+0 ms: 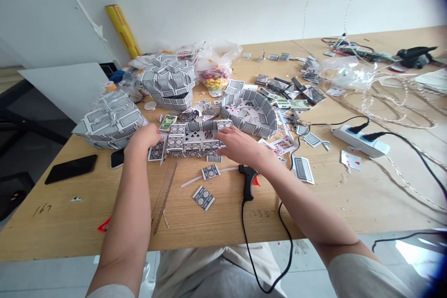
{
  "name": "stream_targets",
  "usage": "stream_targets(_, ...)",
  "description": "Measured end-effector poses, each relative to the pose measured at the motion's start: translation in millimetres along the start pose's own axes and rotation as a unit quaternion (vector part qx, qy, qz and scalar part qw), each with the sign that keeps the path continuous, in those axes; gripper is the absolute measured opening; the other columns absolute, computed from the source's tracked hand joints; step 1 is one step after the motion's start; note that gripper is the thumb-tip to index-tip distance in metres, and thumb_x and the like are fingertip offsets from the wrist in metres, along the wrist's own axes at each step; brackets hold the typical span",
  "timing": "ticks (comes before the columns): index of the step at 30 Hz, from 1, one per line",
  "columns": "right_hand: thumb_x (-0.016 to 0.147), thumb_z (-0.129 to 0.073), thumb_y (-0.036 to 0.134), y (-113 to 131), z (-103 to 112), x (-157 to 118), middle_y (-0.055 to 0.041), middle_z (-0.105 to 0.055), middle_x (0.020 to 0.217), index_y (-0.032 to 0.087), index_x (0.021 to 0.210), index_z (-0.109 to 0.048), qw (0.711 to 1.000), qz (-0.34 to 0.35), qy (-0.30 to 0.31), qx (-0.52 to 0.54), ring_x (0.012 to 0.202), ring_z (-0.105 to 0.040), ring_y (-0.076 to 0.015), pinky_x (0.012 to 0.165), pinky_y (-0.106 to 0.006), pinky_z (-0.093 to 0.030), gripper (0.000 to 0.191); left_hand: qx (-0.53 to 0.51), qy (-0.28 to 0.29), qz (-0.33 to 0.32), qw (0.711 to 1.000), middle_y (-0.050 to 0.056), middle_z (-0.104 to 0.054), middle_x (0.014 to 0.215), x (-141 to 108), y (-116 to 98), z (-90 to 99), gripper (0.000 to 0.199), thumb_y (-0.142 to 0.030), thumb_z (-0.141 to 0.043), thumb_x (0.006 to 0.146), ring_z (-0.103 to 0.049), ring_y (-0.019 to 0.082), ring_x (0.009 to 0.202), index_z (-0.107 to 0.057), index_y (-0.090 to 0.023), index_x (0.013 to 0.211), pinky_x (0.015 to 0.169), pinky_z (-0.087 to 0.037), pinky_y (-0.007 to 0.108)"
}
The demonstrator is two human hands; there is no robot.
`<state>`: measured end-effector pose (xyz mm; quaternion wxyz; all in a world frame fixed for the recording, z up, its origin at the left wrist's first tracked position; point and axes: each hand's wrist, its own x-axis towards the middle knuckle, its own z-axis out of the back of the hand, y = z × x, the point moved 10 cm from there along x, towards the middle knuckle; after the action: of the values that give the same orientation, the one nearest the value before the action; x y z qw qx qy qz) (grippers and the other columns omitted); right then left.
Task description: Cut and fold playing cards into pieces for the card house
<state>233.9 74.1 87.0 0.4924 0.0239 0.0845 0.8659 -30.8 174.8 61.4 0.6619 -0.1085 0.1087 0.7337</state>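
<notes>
A low open box of glued playing cards (193, 143) near the middle of the wooden table (216, 223), a club card face up inside, between the two hands. Left hand (142, 137) curled over the box's left end, right hand (237, 143) over its right end, both touching the card walls, well apart from each other.

Just behind the box, a shallow curved tray of card backs (248, 112) holding loose red-suited cards. Beyond that, toward the far edge, a clear plastic bag (213, 77) of colourful pieces. Left of the hands, two closed card-back boxes (168, 81) (110, 121).

Toward the near edge, a black hot glue gun (248, 181), a wooden ruler (163, 195) and a loose card-back strip (203, 198). At the left edge, a black smartphone (71, 169). Toward the right, a white power strip (359, 140) with two plugs. Behind the table, a white wall (244, 0) and a yellow roll (122, 30) leaning against it.
</notes>
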Motion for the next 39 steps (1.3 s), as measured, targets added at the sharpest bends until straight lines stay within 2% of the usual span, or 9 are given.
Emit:
stream_targets(2, 0.1, -0.076, 0.023, 0.7, -0.6, -0.2, -0.0201, -0.075, 0.126, 0.01, 0.126, -0.072, 1.0, 0.0, -0.001, -0.001, 0.124, -0.069, -0.0354, 0.111, -0.046, -0.05, 0.029, 0.006, 0.027, 0.005, 1.0, 0.015, -0.083, 0.114, 7.0, 0.2, -13.8, 0.025, -0.033, -0.079, 0.08, -0.079, 0.031, 0.103, -0.081, -0.022, 0.102, 0.083, -0.057, 0.032)
stream_targets(4, 0.1, -0.077, 0.024, 1.4, -1.3, -0.3, -0.0201, -0.075, 0.126, 0.01, 0.125, -0.072, 1.0, 0.003, -0.002, 0.0, 0.123, -0.07, -0.0355, 0.111, -0.047, -0.05, 0.03, 0.013, 0.035, 0.016, 0.999, 0.021, -0.08, 0.123, 11.4, -1.9, -22.0, 0.039, -0.03, -0.081, 0.075, -0.078, 0.034, 0.107, -0.08, -0.017, 0.112, 0.085, -0.058, 0.033)
stream_targets(7, 0.101, -0.076, 0.026, 1.7, -2.2, -0.5, -0.0196, -0.076, 0.126, 0.01, 0.126, -0.073, 1.0, 0.008, 0.001, 0.002, 0.124, -0.069, -0.0357, 0.112, -0.048, -0.049, 0.029, 0.024, 0.037, 0.035, 0.998, 0.03, -0.069, 0.141, 14.1, -4.4, -26.5, 0.058, -0.027, -0.079, 0.074, -0.075, 0.039, 0.119, -0.073, -0.011, 0.13, 0.09, -0.058, 0.037)
stream_targets(10, 0.101, -0.075, 0.026, 0.8, -3.4, -0.8, -0.0204, -0.075, 0.128, 0.009, 0.128, -0.072, 1.0, 0.006, 0.008, 0.002, 0.127, -0.068, -0.0363, 0.113, -0.047, -0.049, 0.031, 0.028, 0.04, 0.048, 0.998, 0.034, -0.062, 0.148, 13.7, -3.6, -27.5, 0.068, -0.023, -0.077, 0.074, -0.073, 0.042, 0.123, -0.067, -0.009, 0.14, 0.093, -0.059, 0.041)
stream_targets(16, 0.101, -0.076, 0.027, 1.4, -4.3, -1.1, -0.0215, -0.074, 0.128, 0.008, 0.128, -0.072, 1.0, 0.01, 0.009, 0.005, 0.127, -0.068, -0.0363, 0.113, -0.047, -0.05, 0.033, 0.016, 0.035, 0.048, 0.998, 0.031, -0.061, 0.151, 10.4, -2.8, -26.3, 0.064, -0.023, -0.072, 0.083, -0.071, 0.04, 0.127, -0.063, -0.01, 0.145, 0.097, -0.058, 0.04)
stream_targets(22, 0.102, -0.076, 0.027, 2.5, -1.6, -3.5, -0.0221, -0.074, 0.129, 0.008, 0.13, -0.071, 1.0, -0.002, 0.017, 0.003, 0.127, -0.068, -0.0368, 0.114, -0.048, -0.05, 0.034, 0.001, 0.031, 0.06, 0.998, 0.032, -0.059, 0.152, 6.3, -2.3, -21.2, 0.068, -0.026, -0.076, 0.082, -0.073, 0.042, 0.124, -0.061, -0.01, 0.147, 0.095, -0.059, 0.042)
stream_targets(29, 0.103, -0.075, 0.028, 5.3, 1.0, -5.5, -0.0219, -0.074, 0.127, 0.007, 0.13, -0.071, 1.0, -0.004, 0.022, -0.013, 0.126, -0.069, -0.037, 0.112, -0.047, -0.05, 0.035, -0.027, 0.013, 0.048, 0.998, 0.029, -0.055, 0.155, 5.4, -3.7, -17.0, 0.07, -0.027, -0.077, 0.081, -0.072, 0.04, 0.125, -0.061, -0.014, 0.148, 0.099, -0.056, 0.041)
stream_targets(35, 0.103, -0.074, 0.028, 4.1, -0.8, -5.9, -0.0209, -0.074, 0.126, 0.009, 0.13, -0.071, 1.0, 0.004, 0.011, -0.018, 0.123, -0.07, -0.0371, 0.11, -0.047, -0.051, 0.034, -0.05, -0.003, 0.044, 0.998, 0.028, -0.062, 0.148, 7.3, -3.0, -17.1, 0.069, -0.027, -0.082, 0.074, -0.073, 0.043, 0.12, -0.067, -0.014, 0.14, 0.097, -0.056, 0.044)
stream_targets(39, 0.101, -0.075, 0.028, 1.9, -1.2, -6.0, -0.0205, -0.075, 0.124, 0.012, 0.127, -0.072, 1.0, 0.005, 0.0, -0.008, 0.121, -0.07, -0.0362, 0.108, -0.047, -0.052, 0.031, -0.07, -0.029, 0.045, 0.996, 0.028, -0.066, 0.142, 2.3, -0.8, -5.9, 0.061, -0.024, -0.085, 0.074, -0.072, 0.044, 0.12, -0.071, -0.012, 0.133, 0.099, -0.056, 0.046)
